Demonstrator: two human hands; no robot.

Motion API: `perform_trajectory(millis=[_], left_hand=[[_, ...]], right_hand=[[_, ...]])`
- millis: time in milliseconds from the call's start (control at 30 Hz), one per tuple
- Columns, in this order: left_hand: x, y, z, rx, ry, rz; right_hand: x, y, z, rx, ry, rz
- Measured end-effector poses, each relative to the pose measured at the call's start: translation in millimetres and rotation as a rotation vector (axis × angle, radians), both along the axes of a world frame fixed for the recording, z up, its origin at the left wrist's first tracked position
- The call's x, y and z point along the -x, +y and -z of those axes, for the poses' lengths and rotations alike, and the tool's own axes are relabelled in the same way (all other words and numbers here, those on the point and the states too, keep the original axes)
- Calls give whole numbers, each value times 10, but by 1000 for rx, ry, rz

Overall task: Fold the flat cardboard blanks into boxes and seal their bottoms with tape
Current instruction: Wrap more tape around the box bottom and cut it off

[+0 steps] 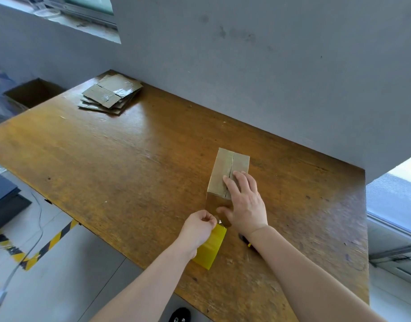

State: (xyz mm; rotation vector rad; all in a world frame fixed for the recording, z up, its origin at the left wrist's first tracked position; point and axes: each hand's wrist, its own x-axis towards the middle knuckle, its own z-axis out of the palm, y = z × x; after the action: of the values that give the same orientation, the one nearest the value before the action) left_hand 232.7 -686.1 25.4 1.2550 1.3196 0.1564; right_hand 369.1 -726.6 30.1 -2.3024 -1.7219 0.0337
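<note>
Now a folded cardboard box is seen standing on the wooden counter, towards its right half and near the grey wall, with its closed flaps turned upward and the seam between them running away from the viewer. The right hand is laid over the near end of that top face: its fingers are stretched out almost straight and pressed flat across the seam, while the thumb is set against the near side of the box. Nothing is gripped by it. The left hand is placed just in front of the box's near lower corner, its fingers curled tightly with thumb and forefinger pinched together on a tape end, of which only a small pale sliver is shown. Directly beneath that hand a yellow tape roll is stood on the counter, close to the near edge and just beside the box. A small dark object is partly hidden under the right wrist and cannot be identified. At the far left corner of the counter a stack of flat cardboard blanks is fanned out, some with shiny tape strips on them. Beyond that corner, off the counter, an open carton is visible.
</note>
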Motion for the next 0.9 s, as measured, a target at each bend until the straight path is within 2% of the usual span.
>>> perform_trajectory(millis=[133, 300, 433, 500, 600, 667, 767, 900], left_hand=[[53, -7, -21, -14, -19, 15], [76, -16, -125, 4, -75, -2], [98, 38, -288, -5, -152, 37], [120, 79, -386, -24, -184, 52], [159, 139, -516, -64, -202, 53], [183, 164, -592, -90, -235, 33], [209, 178, -722, -135, -303, 14], [230, 166, -856, -224, -333, 33]], right_hand=[[-117, -78, -57, 69, 142, -58], [-79, -91, -59, 40, 86, -58], [-92, -94, -132, 161, 17, -45], [-65, -105, -179, 86, 162, -12], [42, -124, -314, -167, 490, 78], [107, -143, -455, -247, 647, 99], [214, -158, -641, -181, 756, 50], [266, -126, -769, -213, 801, 91]])
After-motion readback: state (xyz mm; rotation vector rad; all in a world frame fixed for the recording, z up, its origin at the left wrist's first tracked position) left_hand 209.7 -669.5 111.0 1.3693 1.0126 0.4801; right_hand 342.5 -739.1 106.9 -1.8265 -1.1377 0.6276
